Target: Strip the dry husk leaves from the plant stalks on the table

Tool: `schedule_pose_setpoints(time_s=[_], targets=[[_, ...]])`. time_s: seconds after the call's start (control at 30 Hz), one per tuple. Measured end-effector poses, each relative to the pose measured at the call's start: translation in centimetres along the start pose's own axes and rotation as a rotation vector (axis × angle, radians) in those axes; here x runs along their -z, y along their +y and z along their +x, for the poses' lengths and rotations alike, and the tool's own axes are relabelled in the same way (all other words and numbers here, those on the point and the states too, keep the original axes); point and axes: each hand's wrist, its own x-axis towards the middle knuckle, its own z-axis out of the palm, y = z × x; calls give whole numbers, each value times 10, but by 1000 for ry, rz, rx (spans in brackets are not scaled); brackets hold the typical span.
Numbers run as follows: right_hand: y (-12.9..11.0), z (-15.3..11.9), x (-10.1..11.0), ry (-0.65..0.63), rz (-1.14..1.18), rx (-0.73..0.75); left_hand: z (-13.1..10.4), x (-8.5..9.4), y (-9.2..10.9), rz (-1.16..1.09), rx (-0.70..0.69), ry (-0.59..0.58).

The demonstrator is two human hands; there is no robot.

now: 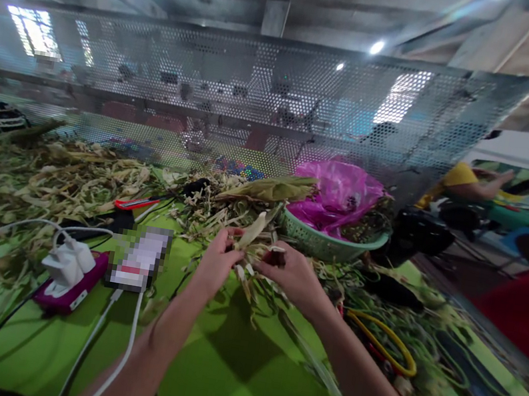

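Over the green table [236, 369], my left hand [220, 259] pinches a bunch of pale, dry plant strips [255, 231] that look like husks or leaves. My right hand [293, 276] is closed beside it on the same bunch, fingers bent inward. One broad strip points up between the hands, and thinner ends hang below. Just beyond my right hand stands a light green plastic basket [332, 244] with a pink plastic bag [339, 193] in it. A long, broad dry leaf bundle [271, 189] lies against the basket's left side.
Dry plant pieces [69, 182] are heaped at left. Nearer me lie a blurred phone [143, 259], a purple power strip [70, 294] with white plugs, and cables. A red-handled tool [136, 203] rests behind. At right is a yellow loop [388, 337]. A perforated metal screen [240, 99] stands behind; another person [470, 182] sits right.
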Motion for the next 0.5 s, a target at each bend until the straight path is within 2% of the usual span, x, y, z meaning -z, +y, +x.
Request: schedule_pose_setpoints(time_s=[0.13, 0.27, 0.37, 0.5], targets=[[-18, -6, 4, -10, 225, -64, 6, 3, -9, 79, -34, 35], [-30, -10, 2, 28, 476, -137, 7, 4, -14, 147, -55, -8], [-29, -10, -1, 42, 501, -154, 5, 4, -14, 231, -90, -50], [-24, -11, -3, 30, 476, -92, 3, 1, -14, 254, -150, -158]])
